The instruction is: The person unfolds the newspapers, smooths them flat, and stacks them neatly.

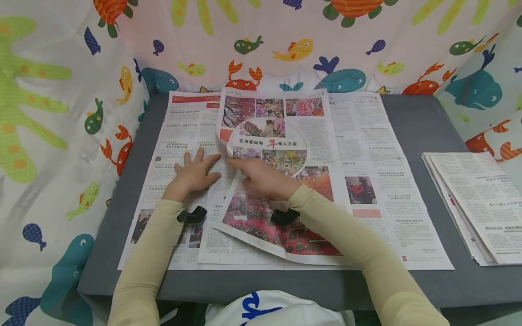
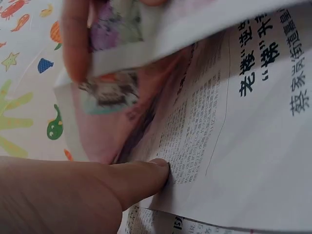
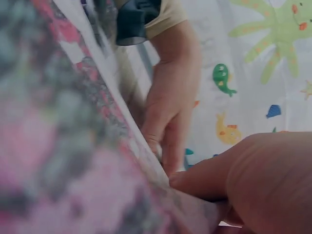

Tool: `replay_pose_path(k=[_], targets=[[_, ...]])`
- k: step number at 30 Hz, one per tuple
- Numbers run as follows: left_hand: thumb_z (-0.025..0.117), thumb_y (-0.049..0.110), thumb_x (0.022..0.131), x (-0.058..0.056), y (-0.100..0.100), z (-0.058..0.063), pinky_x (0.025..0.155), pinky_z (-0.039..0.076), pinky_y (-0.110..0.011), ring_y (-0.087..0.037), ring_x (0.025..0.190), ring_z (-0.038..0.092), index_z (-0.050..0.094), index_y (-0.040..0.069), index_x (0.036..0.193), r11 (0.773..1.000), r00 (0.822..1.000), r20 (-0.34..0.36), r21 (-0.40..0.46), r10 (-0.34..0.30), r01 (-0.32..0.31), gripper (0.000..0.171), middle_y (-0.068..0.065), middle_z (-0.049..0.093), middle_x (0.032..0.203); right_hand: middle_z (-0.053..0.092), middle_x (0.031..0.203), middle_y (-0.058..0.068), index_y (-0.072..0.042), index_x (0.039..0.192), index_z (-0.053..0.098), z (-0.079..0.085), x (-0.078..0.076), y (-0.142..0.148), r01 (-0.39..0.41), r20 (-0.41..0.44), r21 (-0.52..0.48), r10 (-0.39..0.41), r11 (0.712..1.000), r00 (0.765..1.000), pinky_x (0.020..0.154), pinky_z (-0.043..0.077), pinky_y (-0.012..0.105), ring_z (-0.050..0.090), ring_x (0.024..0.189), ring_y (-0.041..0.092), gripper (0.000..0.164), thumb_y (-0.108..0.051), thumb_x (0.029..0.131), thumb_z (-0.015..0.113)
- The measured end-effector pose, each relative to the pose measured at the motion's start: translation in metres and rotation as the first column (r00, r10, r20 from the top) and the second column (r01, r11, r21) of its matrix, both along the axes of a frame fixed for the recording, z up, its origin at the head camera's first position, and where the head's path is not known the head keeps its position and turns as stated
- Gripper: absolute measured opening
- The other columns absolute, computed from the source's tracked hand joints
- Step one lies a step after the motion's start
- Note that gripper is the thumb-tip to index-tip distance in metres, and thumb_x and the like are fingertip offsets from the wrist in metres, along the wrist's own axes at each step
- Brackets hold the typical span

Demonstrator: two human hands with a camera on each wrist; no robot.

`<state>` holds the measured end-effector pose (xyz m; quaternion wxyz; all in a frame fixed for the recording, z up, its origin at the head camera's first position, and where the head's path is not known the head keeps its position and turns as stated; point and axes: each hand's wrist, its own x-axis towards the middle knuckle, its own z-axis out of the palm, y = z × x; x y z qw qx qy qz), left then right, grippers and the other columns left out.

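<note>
A newspaper page with colour flower photos [image 1: 293, 228] is lifted along its left edge, its lower left corner raised over the sheets below. My right hand [image 1: 267, 179] pinches that left edge near mid-height; in the right wrist view its thumb and fingers [image 3: 209, 178] meet at the paper. Just left of it, my left hand [image 1: 193, 176] rests with fingers spread on the spread newspaper [image 1: 391, 163]. In the left wrist view, the left thumb [image 2: 141, 180] presses on a printed sheet [image 2: 253, 161] beneath the raised page.
A folded stack of newspapers [image 1: 485, 203] lies at the right side of the grey table [image 1: 412, 117]. Behind and to the left hangs a white cloth [image 1: 163, 27] printed with sea animals. Both wrists wear a black camera band [image 1: 191, 215].
</note>
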<state>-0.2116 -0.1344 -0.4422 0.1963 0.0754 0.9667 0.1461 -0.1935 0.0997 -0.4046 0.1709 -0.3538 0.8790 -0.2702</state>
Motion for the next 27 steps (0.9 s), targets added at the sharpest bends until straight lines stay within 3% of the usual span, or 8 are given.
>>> replay_pose_path(k=[5,9,12,14,17,19,22,27], targets=[[0.054,0.044,0.102,0.000,-0.003,-0.004,0.112,0.003,-0.084,-0.060,0.152,-0.009,0.032,0.024,0.161,1.000,1.000,-0.012,0.000,-0.003,0.003,0.066,-0.025,0.001,0.171,0.043,0.161,0.013,-0.010,0.161,0.031,0.014,0.001,0.017,0.041,-0.028,-0.078,-0.043,0.996,0.999,0.083,0.045,0.036,0.062,0.119,0.026,0.070,0.004,0.096,0.053],[0.056,0.042,0.101,0.000,-0.008,-0.005,0.114,0.002,-0.082,-0.061,0.152,-0.009,0.035,0.023,0.160,1.000,0.999,-0.039,0.002,0.006,-0.006,0.066,-0.027,0.003,0.170,0.044,0.160,0.015,-0.005,0.159,0.034,0.035,0.003,0.037,0.065,-0.092,-0.173,-0.082,0.983,0.992,0.086,0.045,0.038,0.057,0.132,0.026,0.067,0.002,0.096,0.056],[0.057,0.041,0.100,0.001,-0.015,-0.006,0.115,0.000,-0.081,-0.061,0.152,-0.009,0.036,0.021,0.160,1.000,0.998,-0.059,0.005,0.016,-0.015,0.066,-0.027,0.004,0.170,0.048,0.157,0.018,-0.001,0.157,0.038,0.054,0.007,0.056,0.094,-0.147,-0.243,-0.133,0.965,0.980,0.078,0.044,0.038,0.063,0.100,0.027,0.066,0.002,0.094,0.060],[0.058,0.041,0.100,0.000,-0.021,-0.007,0.115,0.000,-0.081,-0.061,0.152,-0.009,0.036,0.021,0.160,1.000,0.997,-0.071,0.001,0.017,-0.017,0.067,-0.028,0.005,0.170,0.050,0.155,0.018,-0.003,0.156,0.039,0.066,0.009,0.070,0.139,-0.138,-0.286,-0.184,0.948,0.973,0.075,0.047,0.036,0.060,0.089,0.026,0.067,0.003,0.093,0.061],[0.059,0.043,0.099,0.000,-0.029,-0.008,0.115,-0.001,-0.081,-0.061,0.152,-0.009,0.037,0.020,0.160,1.000,0.996,-0.082,0.000,0.021,-0.021,0.068,-0.029,0.005,0.169,0.050,0.154,0.019,-0.009,0.158,0.039,0.083,0.013,0.093,0.242,-0.055,-0.341,-0.276,0.908,0.960,0.076,0.055,0.031,0.065,0.095,0.028,0.070,0.005,0.093,0.062],[0.060,0.044,0.098,0.000,-0.034,-0.008,0.115,-0.001,-0.081,-0.062,0.152,-0.009,0.037,0.019,0.159,1.000,0.996,-0.086,0.000,0.025,-0.026,0.070,-0.030,0.005,0.169,0.049,0.152,0.021,-0.011,0.158,0.039,0.091,0.016,0.109,0.310,0.006,-0.394,-0.335,0.865,0.942,0.078,0.058,0.026,0.067,0.107,0.031,0.071,0.007,0.093,0.061],[0.061,0.046,0.098,0.001,-0.041,-0.007,0.115,0.000,-0.081,-0.062,0.151,-0.009,0.037,0.018,0.159,1.000,0.996,-0.089,-0.001,0.029,-0.030,0.072,-0.031,0.005,0.169,0.053,0.145,0.019,-0.009,0.157,0.040,0.102,0.021,0.134,0.381,0.050,-0.482,-0.410,0.789,0.911,0.076,0.055,0.015,0.067,0.104,0.025,0.070,0.009,0.093,0.062],[0.062,0.046,0.098,0.005,-0.054,-0.005,0.115,-0.001,-0.080,-0.063,0.151,-0.008,0.036,0.017,0.160,0.999,0.995,-0.089,0.000,0.054,-0.054,0.073,-0.032,0.006,0.168,0.058,0.131,0.002,-0.007,0.155,0.044,0.106,0.032,0.184,0.483,0.199,-0.645,-0.480,0.592,0.854,0.074,0.055,0.011,0.065,0.096,0.005,0.069,0.012,0.091,0.063]])
